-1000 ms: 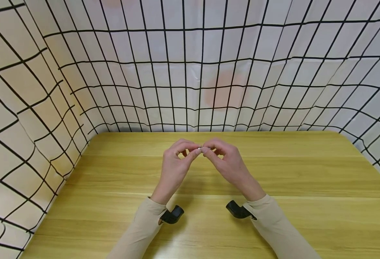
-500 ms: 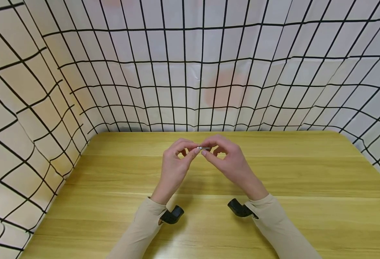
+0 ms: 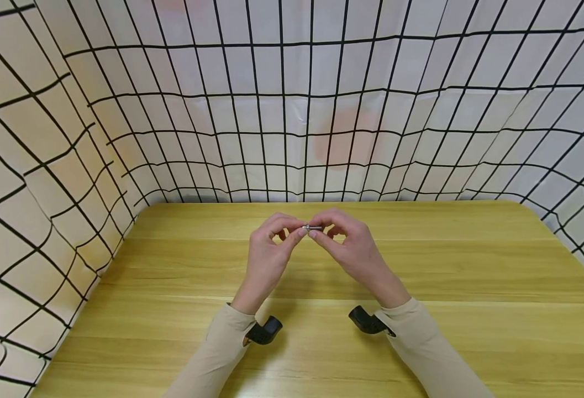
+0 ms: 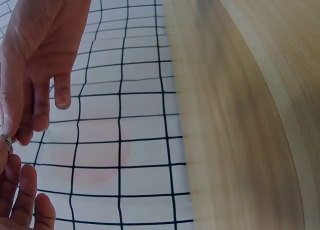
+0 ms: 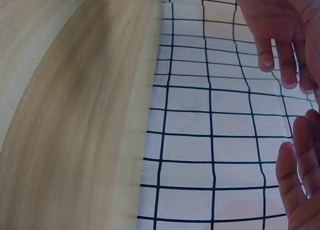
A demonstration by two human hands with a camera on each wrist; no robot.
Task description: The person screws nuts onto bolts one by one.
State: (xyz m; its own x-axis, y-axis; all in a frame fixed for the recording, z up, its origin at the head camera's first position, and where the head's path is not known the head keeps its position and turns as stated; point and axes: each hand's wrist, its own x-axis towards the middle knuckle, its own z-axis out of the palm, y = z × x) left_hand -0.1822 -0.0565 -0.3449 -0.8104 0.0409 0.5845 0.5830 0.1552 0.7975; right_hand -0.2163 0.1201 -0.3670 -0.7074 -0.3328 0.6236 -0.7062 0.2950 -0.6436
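In the head view my left hand (image 3: 271,251) pinches one end of a small metal bolt (image 3: 315,228) between thumb and forefinger. My right hand (image 3: 353,249) has its thumb and forefinger bent about the bolt's thin shaft, which shows between them and points right. Both hands meet above the wooden table, near its back half. A glint of the bolt (image 4: 6,139) shows at the left edge of the left wrist view, between the fingertips of both hands. The right hand's other fingers hang loose there. In the right wrist view the fingertips run off the right edge and hide the bolt.
A wooden table (image 3: 172,309) lies under both forearms. White sheeting with a black grid (image 3: 252,121) rises behind it and at both sides. Black wrist mounts (image 3: 267,330) stick out from the beige sleeves (image 3: 224,337).
The right thumb and forefinger first covered the bolt's shaft, then parted and shifted slightly right, baring it. Now they sit a little closer to it again. The left hand holds still.
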